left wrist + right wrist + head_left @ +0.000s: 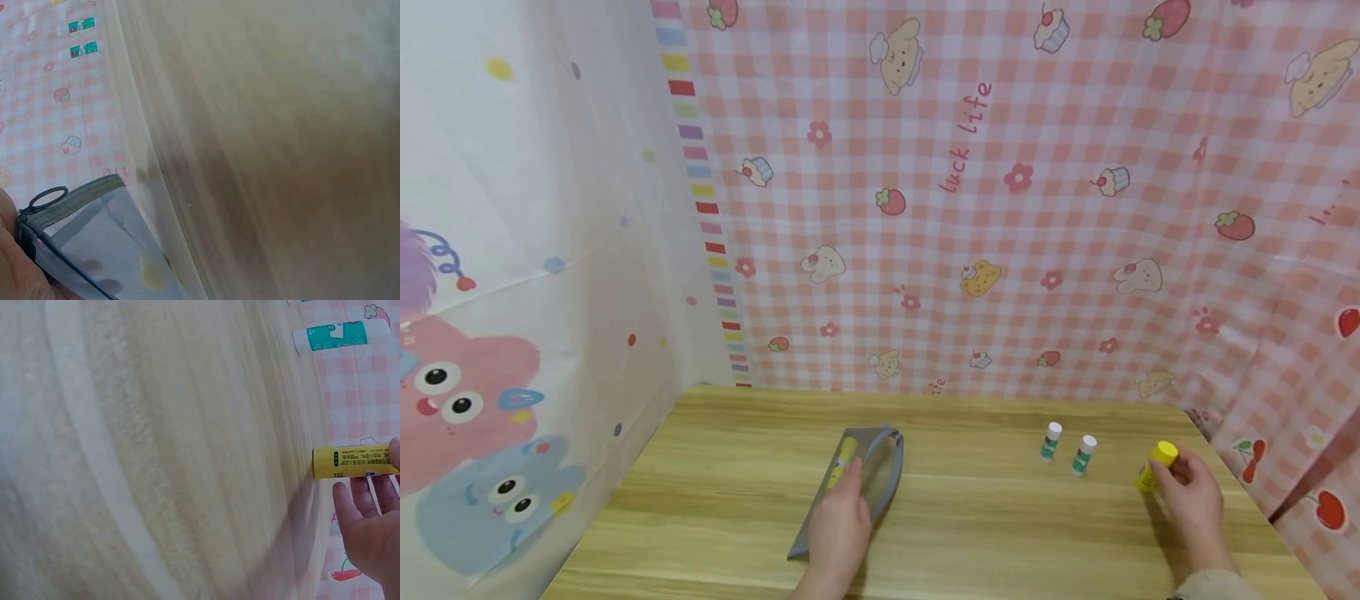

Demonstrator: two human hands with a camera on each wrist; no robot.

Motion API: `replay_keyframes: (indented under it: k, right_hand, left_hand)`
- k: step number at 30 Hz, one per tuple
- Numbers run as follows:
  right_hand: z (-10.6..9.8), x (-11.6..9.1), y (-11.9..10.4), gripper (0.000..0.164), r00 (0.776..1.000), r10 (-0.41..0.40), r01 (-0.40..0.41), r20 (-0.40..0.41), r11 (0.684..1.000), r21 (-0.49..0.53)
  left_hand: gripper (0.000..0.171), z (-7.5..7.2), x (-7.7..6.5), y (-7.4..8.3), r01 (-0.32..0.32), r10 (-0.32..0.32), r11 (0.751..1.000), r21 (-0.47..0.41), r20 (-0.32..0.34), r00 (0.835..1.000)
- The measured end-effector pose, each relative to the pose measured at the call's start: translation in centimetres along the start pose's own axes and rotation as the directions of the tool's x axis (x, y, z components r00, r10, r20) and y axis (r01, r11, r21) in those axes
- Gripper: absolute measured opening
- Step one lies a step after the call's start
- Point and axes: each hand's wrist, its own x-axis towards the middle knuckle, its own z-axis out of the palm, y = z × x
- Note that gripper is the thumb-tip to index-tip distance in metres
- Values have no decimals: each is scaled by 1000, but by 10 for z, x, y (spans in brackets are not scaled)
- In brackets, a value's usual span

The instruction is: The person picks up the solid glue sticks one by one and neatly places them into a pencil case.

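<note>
My left hand (838, 529) grips a grey mesh zip pouch (887, 477) on the left half of the table. A yellow stick (843, 461) shows through the mesh beside the thumb. The pouch's zip edge (81, 197) and its pull loop appear in the left wrist view, with fingers at the side. At the right, my right hand (1197, 500) pinches a yellow glue stick (353, 461) near its cap. The stick stands nearly upright, its lower end close over the tabletop. Printed text covers its side in the right wrist view.
Two white-and-green glue sticks (1051, 442) stand upright between the hands, left of the yellow one. The wooden table (970, 533) meets a pink checked cloth (925, 317) at its back edge. A white cartoon curtain (587, 350) hangs along the left side.
</note>
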Motion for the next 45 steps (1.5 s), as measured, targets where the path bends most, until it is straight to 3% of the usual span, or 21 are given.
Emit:
replay_keyframes:
  k: [8, 19, 30, 39, 45]
  right_hand:
    - [-3, -4, 2, 53, 996, -19, 21, -83, 1000, 21]
    - [-4, -12, -7, 54, 999, -5, 12, -41, 985, 171]
    - [-5, -23, -18, 30, 997, 74, -65, -10, 927, 369]
    - [1, -35, -34, 33, 999, -48, 35, 23, 917, 398]
    - [13, -41, -45, 43, 988, -151, 131, 45, 947, 293]
  left_hand:
    - [43, -1, 0, 1, 1, -1, 1000, -6, 4, 1000]
    - [44, -1, 0, 1, 10, -10, 1000, -10, 13, 1000]
    - [45, -2, 0, 2, 21, -21, 1000, -18, 13, 1000]
    - [45, 0, 0, 1, 2, -2, 1000, -9, -1, 1000]
    - [43, 0, 0, 0, 1, -1, 1000, -15, -5, 1000]
